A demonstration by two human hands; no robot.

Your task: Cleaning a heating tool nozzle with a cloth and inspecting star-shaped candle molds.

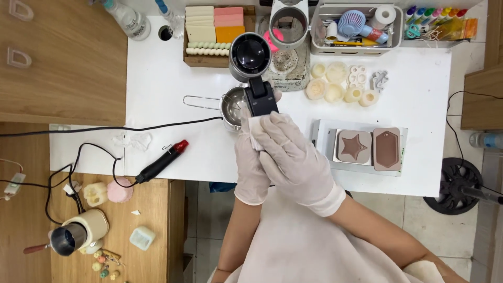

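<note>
- Gripping: black heat gun (253, 68), glossy round barrel, matte handle, clasped by left hand (250, 162) and right hand (293, 160), gloved fingers wrapped tight.
- Beneath: small steel pot (233, 105), wire handle pointing left.

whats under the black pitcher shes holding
A small metal pot with a wire handle sits partly beneath the black pitcher on the white table. The pot's contents are covered by the pitcher and the gloved hands.

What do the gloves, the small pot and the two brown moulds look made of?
Gloves, left and right: thin white latex or nitrile by the look, wrinkled and skin-tight. Pot: polished metal, probably steel, with mirror glints and a wire handle. Star mould and tag mould: matte brown, seemingly silicone, with soft rounded edges.
</note>
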